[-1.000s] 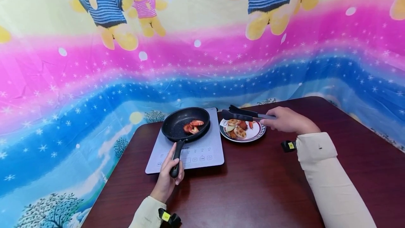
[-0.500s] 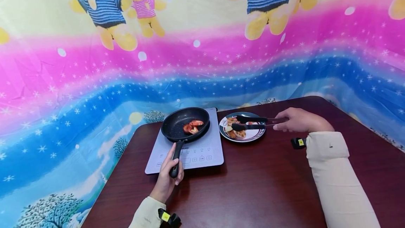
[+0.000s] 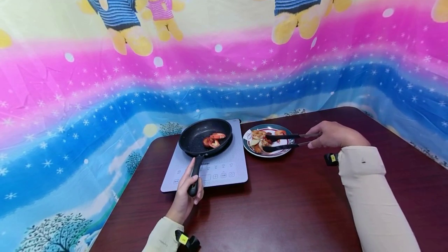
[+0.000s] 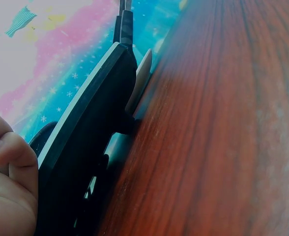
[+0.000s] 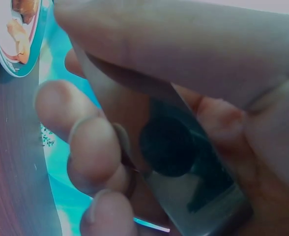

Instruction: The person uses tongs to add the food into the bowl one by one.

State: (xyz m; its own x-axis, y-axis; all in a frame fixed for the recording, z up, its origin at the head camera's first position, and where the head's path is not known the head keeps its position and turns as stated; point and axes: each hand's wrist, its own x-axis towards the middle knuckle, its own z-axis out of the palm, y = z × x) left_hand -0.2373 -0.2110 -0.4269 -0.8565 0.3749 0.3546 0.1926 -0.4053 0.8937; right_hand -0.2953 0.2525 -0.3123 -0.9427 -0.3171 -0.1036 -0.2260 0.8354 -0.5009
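My left hand (image 3: 185,197) grips the black handle of a frying pan (image 3: 196,131), its forefinger lying along the handle. Several orange-red cooked shrimp (image 3: 213,140) lie inside the pan. The right hand (image 3: 332,134) holds a pair of tongs (image 3: 283,142) with black tips and steel arms; in the right wrist view fingers and thumb wrap the steel tongs (image 5: 164,142). The tongs' tips are apart, low over a patterned round plate (image 3: 246,149) among browned food pieces (image 3: 260,143). Whether they touch a piece, I cannot tell.
Beneath the pan is a white induction cooker (image 3: 224,166), with the plate just to its right. Both stand near the back of a dark red wooden table (image 3: 280,205). A printed cloth with teddy bears (image 3: 245,69) hangs behind and along the left side.
The right hand has moved rightward. The tongs, held above the plate's left edge a second ago, are lower and farther right among the food. The left hand and pan have stayed put.
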